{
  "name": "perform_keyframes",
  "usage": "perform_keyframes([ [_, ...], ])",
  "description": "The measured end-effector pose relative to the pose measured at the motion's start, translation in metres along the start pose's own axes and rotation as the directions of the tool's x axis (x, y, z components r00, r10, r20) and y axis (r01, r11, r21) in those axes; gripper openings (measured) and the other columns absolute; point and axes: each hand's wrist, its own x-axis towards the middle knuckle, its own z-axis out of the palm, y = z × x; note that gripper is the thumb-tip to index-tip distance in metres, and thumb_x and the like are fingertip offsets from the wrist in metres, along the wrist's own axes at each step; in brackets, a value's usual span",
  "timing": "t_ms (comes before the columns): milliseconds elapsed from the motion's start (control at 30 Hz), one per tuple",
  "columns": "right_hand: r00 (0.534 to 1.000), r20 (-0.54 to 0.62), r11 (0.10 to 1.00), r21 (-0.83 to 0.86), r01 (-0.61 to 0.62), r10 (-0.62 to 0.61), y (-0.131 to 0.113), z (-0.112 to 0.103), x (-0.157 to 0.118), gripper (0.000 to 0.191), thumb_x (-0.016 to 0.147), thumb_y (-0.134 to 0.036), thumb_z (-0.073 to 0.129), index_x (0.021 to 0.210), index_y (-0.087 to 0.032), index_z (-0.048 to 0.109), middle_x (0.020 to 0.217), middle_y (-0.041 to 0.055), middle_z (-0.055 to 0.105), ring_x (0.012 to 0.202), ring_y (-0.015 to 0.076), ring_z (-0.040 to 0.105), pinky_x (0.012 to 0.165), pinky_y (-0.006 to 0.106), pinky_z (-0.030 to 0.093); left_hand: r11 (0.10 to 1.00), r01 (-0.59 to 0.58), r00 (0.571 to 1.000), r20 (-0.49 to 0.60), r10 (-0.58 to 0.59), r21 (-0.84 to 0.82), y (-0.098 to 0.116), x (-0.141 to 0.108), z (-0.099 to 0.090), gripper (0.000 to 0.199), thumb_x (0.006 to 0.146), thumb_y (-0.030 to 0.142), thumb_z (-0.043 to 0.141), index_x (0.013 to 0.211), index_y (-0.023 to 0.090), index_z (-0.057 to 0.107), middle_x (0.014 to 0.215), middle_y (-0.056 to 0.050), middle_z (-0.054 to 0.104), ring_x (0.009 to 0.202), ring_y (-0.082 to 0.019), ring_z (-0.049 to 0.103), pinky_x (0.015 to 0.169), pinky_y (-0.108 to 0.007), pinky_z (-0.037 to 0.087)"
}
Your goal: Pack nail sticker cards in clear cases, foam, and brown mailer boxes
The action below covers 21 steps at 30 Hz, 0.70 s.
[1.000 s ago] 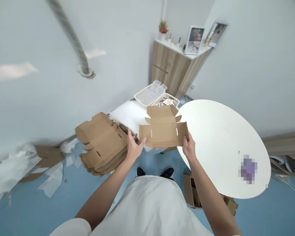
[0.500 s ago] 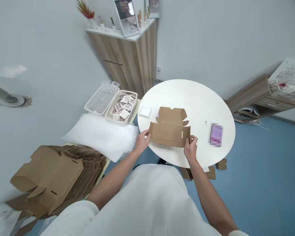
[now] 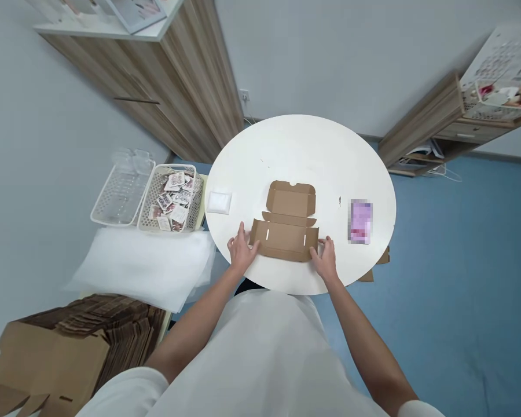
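A brown cardboard mailer box [image 3: 286, 238], unfolded, lies on the white round table [image 3: 304, 147] in front of me. Its lid panel points away from me, and two narrow slots show in its base. At the left end of the box is my left hand [image 3: 242, 252], open, with the thumb at the edge and the index finger stretched outward. My right hand [image 3: 325, 260] grips the right end, thumb over the near corner and fingers along the outer side. To the left on the tabletop lies a small white packet [image 3: 219, 202].
A pixelated purple item [image 3: 360, 222] lies at the table's right. Left of the table are a basket of printed packets [image 3: 171, 200], a clear-lined basket [image 3: 122, 191], white sheets [image 3: 139, 263] and stacked flat cardboard boxes [image 3: 47, 362]. A wood-grain cabinet [image 3: 186, 75] stands behind.
The cardboard box has come down flat on the table and its side flaps sit differently. My left hand has loosened and spread its fingers. The view has shifted downward and closer.
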Motion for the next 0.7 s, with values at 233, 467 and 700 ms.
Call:
perform_keyframes([
  [233, 0.999, -0.042, 0.994, -0.110, 0.020, -0.025, -0.034, -0.021, 0.060, 0.071, 0.072, -0.053, 0.046, 0.130, -0.021, 0.023, 0.137, 0.0132, 0.030, 0.127, 0.0291, 0.024, 0.100, 0.057, 0.006, 0.863, -0.486, 0.852, 0.295, 0.432, 0.140, 0.009, -0.007, -0.011, 0.060, 0.065, 0.044, 0.063, 0.120, 0.023, 0.048, 0.131, -0.013, 0.043, 0.127, -0.035, 0.026, 0.100, -0.056, 0.010],
  [467, 0.995, 0.055, 0.995, -0.056, -0.084, 0.088, -0.051, -0.004, 0.122, 0.046, 0.077, -0.037, 0.041, 0.119, -0.023, 0.033, 0.091, 0.0039, 0.063, 0.087, 0.0208, 0.055, 0.091, 0.046, 0.027, 0.820, -0.556, 0.795, 0.373, 0.478, 0.134, 0.014, -0.001, 0.003, 0.039, 0.072, 0.022, 0.057, 0.111, 0.025, 0.056, 0.123, -0.011, 0.051, 0.121, -0.031, 0.037, 0.098, -0.056, 0.018],
  [700, 0.998, 0.013, 0.996, -0.060, -0.065, 0.066, -0.057, -0.001, 0.106, 0.041, 0.075, -0.027, 0.036, 0.116, -0.022, 0.036, 0.066, -0.0038, 0.057, 0.068, 0.0176, 0.054, 0.083, 0.040, 0.032, 0.811, -0.552, 0.800, 0.397, 0.450, 0.192, 0.022, 0.017, 0.001, 0.071, 0.069, 0.028, 0.061, 0.132, 0.019, 0.032, 0.139, -0.016, 0.029, 0.130, -0.032, 0.020, 0.101, -0.054, 0.014],
])
